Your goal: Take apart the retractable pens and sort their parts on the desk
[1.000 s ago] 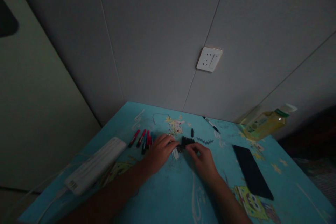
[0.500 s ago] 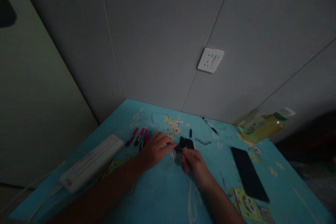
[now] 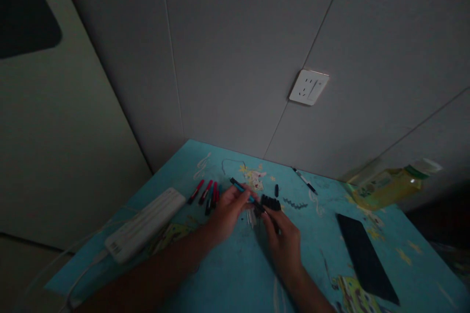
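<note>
My left hand (image 3: 230, 210) is closed around a pen (image 3: 239, 186) with a blue and black barrel, whose upper end sticks out past the fingers. My right hand (image 3: 283, 235) pinches the black lower end of the same pen, so it slants between both hands above the table. Just beyond the right fingers is a row of short black pen parts (image 3: 270, 202). Below the pen lie several thin white sticks (image 3: 251, 218), perhaps refills. Left of my left hand are several red and black pens (image 3: 205, 192), partly hidden by the hand.
A white power strip (image 3: 145, 225) with a cable lies on the left of the blue patterned table (image 3: 235, 274). At the back are a small black cap (image 3: 276, 190) and a white and black pen (image 3: 304, 180). On the right are a dark phone (image 3: 366, 259) and a bottle of yellow liquid (image 3: 391, 187).
The view has swung left, shifting everything rightward in it. A blue-barrelled pen now shows between my hands, where only a short dark piece showed before. My left hand has turned.
</note>
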Motion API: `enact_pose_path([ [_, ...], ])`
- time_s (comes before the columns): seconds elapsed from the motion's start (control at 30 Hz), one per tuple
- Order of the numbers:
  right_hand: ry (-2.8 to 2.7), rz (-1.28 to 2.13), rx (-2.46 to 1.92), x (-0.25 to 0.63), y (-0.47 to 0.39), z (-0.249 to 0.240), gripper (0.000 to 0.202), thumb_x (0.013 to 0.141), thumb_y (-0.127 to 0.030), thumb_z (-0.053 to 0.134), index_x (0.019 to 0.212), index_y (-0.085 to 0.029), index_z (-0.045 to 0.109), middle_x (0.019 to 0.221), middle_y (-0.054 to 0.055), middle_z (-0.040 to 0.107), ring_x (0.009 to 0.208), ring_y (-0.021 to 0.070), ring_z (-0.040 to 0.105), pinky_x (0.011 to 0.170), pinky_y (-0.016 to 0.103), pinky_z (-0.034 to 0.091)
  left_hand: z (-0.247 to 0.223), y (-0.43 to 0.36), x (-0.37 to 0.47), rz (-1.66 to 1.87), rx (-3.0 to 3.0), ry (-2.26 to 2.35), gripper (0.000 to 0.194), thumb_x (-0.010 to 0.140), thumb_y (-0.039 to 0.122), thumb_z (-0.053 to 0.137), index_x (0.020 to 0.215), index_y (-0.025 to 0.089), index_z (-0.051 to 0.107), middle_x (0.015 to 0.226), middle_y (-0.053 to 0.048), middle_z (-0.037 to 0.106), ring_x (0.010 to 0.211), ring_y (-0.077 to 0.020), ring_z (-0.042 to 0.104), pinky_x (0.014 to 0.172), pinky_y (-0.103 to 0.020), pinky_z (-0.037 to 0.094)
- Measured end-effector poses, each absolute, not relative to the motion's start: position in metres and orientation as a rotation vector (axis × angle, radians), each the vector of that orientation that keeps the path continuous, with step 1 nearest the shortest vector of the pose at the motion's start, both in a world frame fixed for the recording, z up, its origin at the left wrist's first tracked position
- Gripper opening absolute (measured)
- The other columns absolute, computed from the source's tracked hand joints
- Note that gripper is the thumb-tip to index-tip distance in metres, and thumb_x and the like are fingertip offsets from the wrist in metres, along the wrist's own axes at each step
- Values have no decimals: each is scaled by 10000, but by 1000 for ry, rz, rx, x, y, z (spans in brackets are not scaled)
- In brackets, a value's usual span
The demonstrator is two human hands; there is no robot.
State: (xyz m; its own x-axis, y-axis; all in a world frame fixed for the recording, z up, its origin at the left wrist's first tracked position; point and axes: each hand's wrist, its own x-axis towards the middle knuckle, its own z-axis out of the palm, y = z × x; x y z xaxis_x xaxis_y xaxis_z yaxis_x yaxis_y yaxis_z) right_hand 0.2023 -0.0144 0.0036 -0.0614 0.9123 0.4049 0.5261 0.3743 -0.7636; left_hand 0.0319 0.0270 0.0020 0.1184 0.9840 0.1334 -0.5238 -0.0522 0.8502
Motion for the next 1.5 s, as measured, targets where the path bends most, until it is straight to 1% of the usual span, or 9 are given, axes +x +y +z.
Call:
enact_pose_path([
  [0.13, -1730, 584, -1303, 199, -18, 2, 251, 945, -363, 528, 1009, -208, 714, 820, 57, 688, 687, 198, 608, 658, 292, 443, 4, 26, 31, 1396, 841, 601, 213, 879, 355, 665, 978, 171, 625, 958, -66, 726, 970, -238, 696, 956, -454, 512],
  [0.3, -1570, 977, -1293, 193, -26, -2, 435, 952, -529, 461, 724, -186, 599, 502, -34, 462, 453, 119, 397, 470, 243, 276, 7, 25, 25, 1301, 857, 484, 279, 871, 332, 688, 1063, 133, 658, 1035, -119, 731, 1027, -253, 685, 988, -445, 484],
  [0.43, -1380, 1569, -1107, 186, -31, -5, 497, 950, -610, 404, 738, -190, 564, 369, -92, 321, 342, 84, 195, 408, 235, 183, 11, 22, 20, 1213, 854, 407, 327, 901, 333, 653, 1164, 137, 648, 1103, -132, 716, 1024, -265, 690, 988, -438, 478],
  [0.53, -1440, 1718, -1015, 180, -33, -4, 514, 950, -614, 406, 796, -170, 614, 407, -66, 413, 359, 86, 268, 419, 228, 220, 16, 20, 18, 1156, 860, 436, 519, 901, 332, 656, 1377, 196, 502, 1138, -137, 703, 959, -254, 713, 903, -407, 519],
  [0.63, -1556, 1517, -1123, 176, -34, -1, 522, 950, -605, 423, 821, -158, 659, 509, -26, 513, 431, 99, 370, 452, 229, 270, 20, 19, 18, 1181, 865, 488, 798, 895, 338, 666, 1531, 325, 184, 1074, -102, 723, 864, -230, 732, 795, -365, 546],
  [0.7, -1599, 1278, -1202, 177, -33, 1, 516, 958, -572, 434, 725, -161, 640, 548, -12, 522, 492, 110, 419, 497, 235, 309, 22, 18, 18, 1212, 869, 508, 858, 893, 344, 665, 1540, 347, 101, 1023, -83, 732, 844, -227, 733, 777, -359, 550],
  [0.97, -1562, 905, -1292, 192, -22, 7, 477, 986, -486, 407, 645, -179, 535, 578, -11, 479, 552, 129, 432, 534, 245, 319, 20, 14, 22, 1092, 947, 538, 743, 876, 337, 681, 1484, 260, 261, 883, -77, 729, 769, -235, 732, 716, -369, 587],
  [1.2, -1655, 853, -1235, 187, -27, 9, 427, 1004, -402, 397, 679, -176, 558, 597, -13, 480, 563, 127, 428, 550, 246, 319, 23, 14, 20, 1160, 925, 603, 779, 884, 345, 664, 1500, 296, 189, 881, -65, 728, 699, -211, 722, 671, -358, 591],
  [1.5, -1810, 594, -1055, 175, -36, 19, 148, 901, -303, 613, 959, -187, 684, 880, 58, 632, 833, 176, 599, 760, 284, 458, 35, 14, 15, 1398, 931, 806, 825, 826, 358, 719, 1495, 323, 237, 831, -9, 721, 684, -176, 700, 678, -320, 587],
])
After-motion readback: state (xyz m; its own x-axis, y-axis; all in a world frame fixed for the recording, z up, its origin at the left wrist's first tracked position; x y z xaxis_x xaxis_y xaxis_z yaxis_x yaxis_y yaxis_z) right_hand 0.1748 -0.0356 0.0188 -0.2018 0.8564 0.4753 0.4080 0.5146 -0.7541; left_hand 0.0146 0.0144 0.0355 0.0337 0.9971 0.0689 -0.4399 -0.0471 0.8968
